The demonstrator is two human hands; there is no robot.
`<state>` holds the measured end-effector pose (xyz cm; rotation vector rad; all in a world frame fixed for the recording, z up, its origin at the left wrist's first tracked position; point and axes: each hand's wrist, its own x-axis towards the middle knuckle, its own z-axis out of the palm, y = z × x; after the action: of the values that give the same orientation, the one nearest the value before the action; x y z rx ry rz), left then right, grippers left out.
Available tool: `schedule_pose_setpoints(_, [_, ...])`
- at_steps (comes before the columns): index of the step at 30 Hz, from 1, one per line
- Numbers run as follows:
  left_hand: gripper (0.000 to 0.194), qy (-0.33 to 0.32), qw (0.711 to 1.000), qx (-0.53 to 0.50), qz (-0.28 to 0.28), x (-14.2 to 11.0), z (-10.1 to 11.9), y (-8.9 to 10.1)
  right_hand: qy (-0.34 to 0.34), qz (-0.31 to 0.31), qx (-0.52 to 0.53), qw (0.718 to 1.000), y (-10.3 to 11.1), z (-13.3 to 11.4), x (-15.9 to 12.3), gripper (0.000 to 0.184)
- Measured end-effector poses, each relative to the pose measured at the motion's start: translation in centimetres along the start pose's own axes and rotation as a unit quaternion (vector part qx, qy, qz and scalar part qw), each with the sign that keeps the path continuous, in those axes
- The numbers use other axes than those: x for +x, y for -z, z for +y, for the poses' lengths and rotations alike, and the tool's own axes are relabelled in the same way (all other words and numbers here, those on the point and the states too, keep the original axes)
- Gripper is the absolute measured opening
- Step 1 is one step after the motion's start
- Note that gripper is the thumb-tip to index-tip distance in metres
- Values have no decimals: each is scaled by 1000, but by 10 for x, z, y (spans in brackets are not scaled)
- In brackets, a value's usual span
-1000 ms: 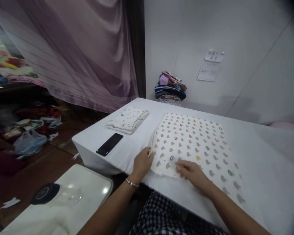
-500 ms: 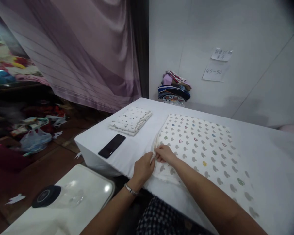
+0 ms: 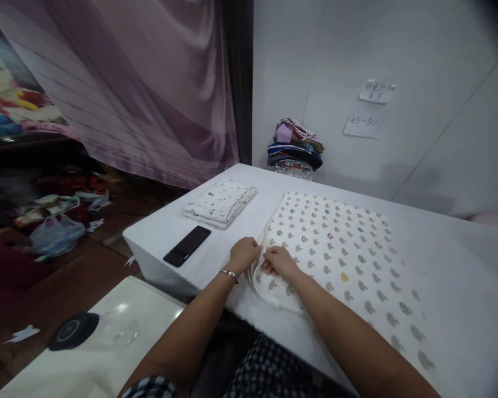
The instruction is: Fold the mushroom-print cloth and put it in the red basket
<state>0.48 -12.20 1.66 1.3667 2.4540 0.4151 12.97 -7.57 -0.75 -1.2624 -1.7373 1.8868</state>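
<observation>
A white cloth (image 3: pixel 336 249) printed with grey mushroom-like shapes and a few coloured ones lies in layers on the white table. My right hand (image 3: pixel 280 262) is closed on its left edge near the front corner, fingers curled under. Just left of it, my left hand (image 3: pixel 245 253), with a bracelet at the wrist, has its fingertips pinched at the same edge. Below the hands the front corner curls up slightly. Farther back on the left sits a folded white printed cloth (image 3: pixel 219 202), apart from both hands.
A black phone (image 3: pixel 187 246) lies near the left edge of the table (image 3: pixel 460 265). At lower left stands a white surface (image 3: pixel 120 309) with a dark round-capped clear object (image 3: pixel 74 331). Folded clothes (image 3: pixel 294 149) are stacked by the wall; a purple curtain (image 3: pixel 157 83) hangs at left.
My left hand has moved up and forward along the cloth's left edge. The front corner of the cloth has opened into a curl. My right hand stays nearly in place.
</observation>
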Motion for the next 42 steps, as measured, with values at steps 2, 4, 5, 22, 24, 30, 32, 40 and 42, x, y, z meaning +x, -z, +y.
schedule_pose_setpoints(2, [25, 8, 1000, 13, 2, 4, 2, -3, 5, 0, 0, 1000, 0, 1, 0, 23])
schedule_pose_setpoints(4, [25, 13, 1000, 16, 7, 7, 2, -7, 8, -2, 1, 1000, 0, 1, -1, 23])
schedule_pose_setpoints(5, [24, 13, 1000, 16, 9, 8, 2, -8, 10, -3, 1, 1000, 0, 1, -1, 23])
schedule_pose_setpoints(22, [19, -44, 994, 81, 53, 6, 1, -9, 56, -31, 31, 997, 4, 12, -1, 44])
schedule_pose_setpoints(24, [18, -46, 995, 77, 52, 7, 0, -11, 49, -34, 30, 998, 4, 12, 0, 39])
schedule_pose_setpoints(30, [17, -45, 995, 55, 71, 9, -4, -9, 47, -36, 30, 998, 5, 12, 0, 46])
schedule_pose_setpoints(32, [16, -32, 996, 34, 78, 8, -4, -6, 63, -39, 21, 997, 5, 13, -1, 52])
schedule_pose_setpoints(40, [14, 3, 997, -47, 64, 11, -3, 2, 100, -43, -92, 990, 4, 12, -3, 55])
schedule_pose_setpoints(42, [13, 19, 995, -88, 50, 14, -4, 2, 105, -40, -120, 986, 4, 10, -3, 54])
